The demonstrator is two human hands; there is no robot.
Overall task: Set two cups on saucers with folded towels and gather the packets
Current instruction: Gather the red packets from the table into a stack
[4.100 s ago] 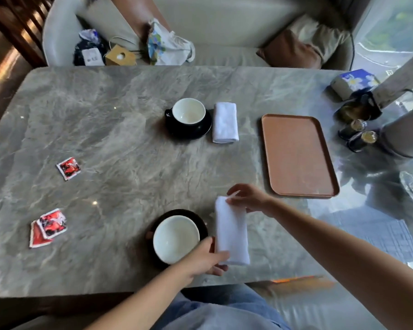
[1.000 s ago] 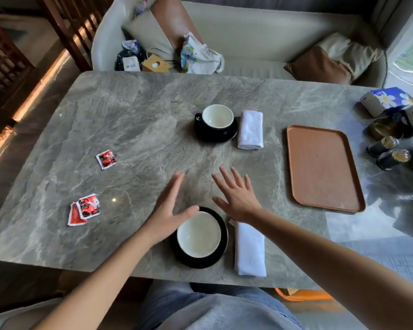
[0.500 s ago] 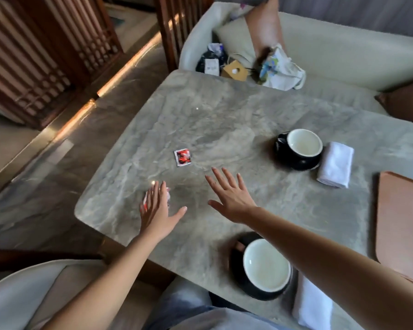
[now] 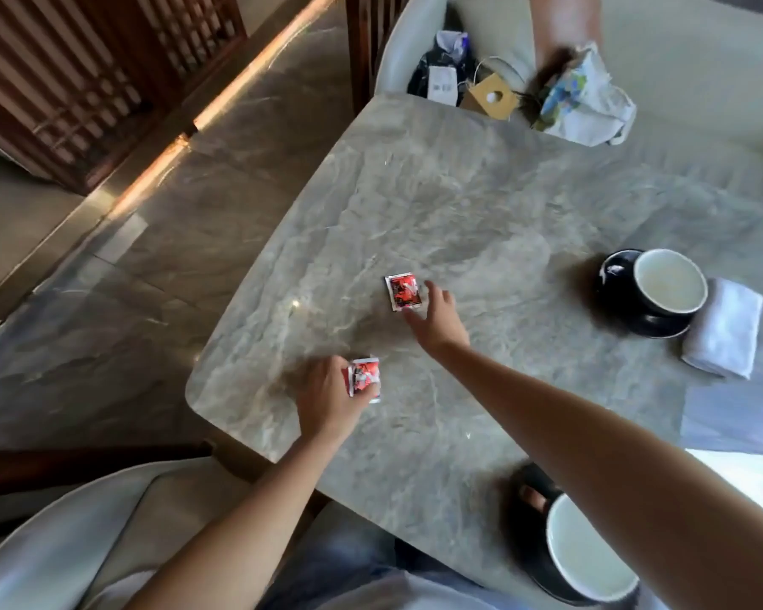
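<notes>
A single red packet (image 4: 401, 292) lies flat on the grey marble table (image 4: 459, 204). My right hand (image 4: 437, 319) reaches over to it, and its fingertips and thumb touch the packet's right edge. My left hand (image 4: 327, 398) grips the other red packets (image 4: 364, 376) near the table's left corner, thumb on top. A white-lined cup (image 4: 670, 284) stands on a black saucer (image 4: 613, 270) at the right, with a folded white towel (image 4: 723, 332) beside it. The near cup (image 4: 586, 556) sits on its black saucer (image 4: 525, 490) under my right forearm, which hides its towel.
The table's rounded left corner (image 4: 194, 398) is close to my left hand, with stone floor beyond it. A pale sofa (image 4: 701, 59) behind the table holds bags and a small cardboard box (image 4: 490, 99). A light chair (image 4: 84, 534) stands at the lower left.
Both hands left the near cup and moved left across the table. My left hand has closed on the packets at the corner. My right hand has reached the lone packet.
</notes>
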